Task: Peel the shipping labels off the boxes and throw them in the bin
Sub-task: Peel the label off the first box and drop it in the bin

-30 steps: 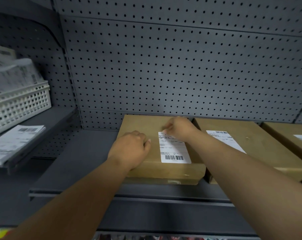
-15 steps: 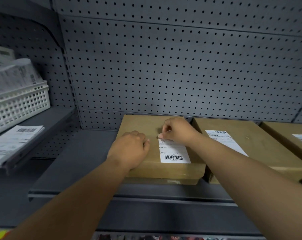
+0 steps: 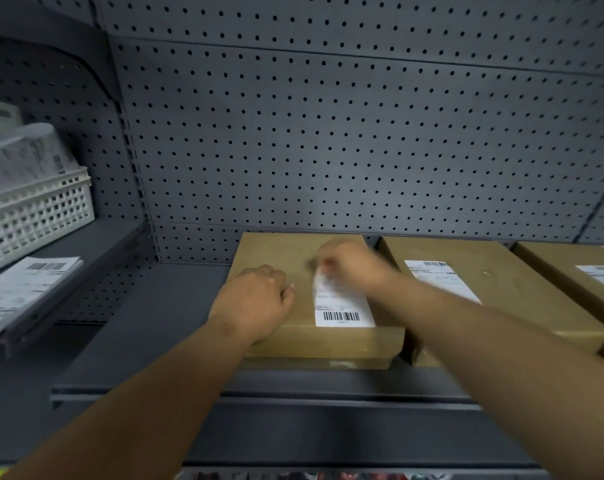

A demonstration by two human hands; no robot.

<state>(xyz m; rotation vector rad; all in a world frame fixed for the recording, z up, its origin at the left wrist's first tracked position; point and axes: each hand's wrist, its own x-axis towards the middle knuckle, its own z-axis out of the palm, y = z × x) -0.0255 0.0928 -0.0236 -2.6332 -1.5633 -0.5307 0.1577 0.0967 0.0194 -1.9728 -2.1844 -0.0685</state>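
Observation:
Three flat brown boxes lie side by side on a dark grey shelf (image 3: 148,341). The nearest box (image 3: 276,251) carries a white shipping label (image 3: 342,308) with a barcode at its near end. My left hand (image 3: 255,303) rests on the box's left part, fingers curled, holding it down. My right hand (image 3: 352,266), blurred by motion, pinches the label's far top corner, which is lifted off the cardboard. The middle box (image 3: 522,289) has its own label (image 3: 439,278), and the right box (image 3: 570,261) has another label (image 3: 602,275) at the frame edge.
A pegboard back wall (image 3: 328,133) stands behind the boxes. On a higher shelf to the left sits a white lattice basket (image 3: 33,216) holding label sheets, with a loose stack of labels (image 3: 19,292) in front of it.
My right hand has pinched the label's far corner and begun lifting it off the box; the top of the label now curls up. My left hand has stayed in place.

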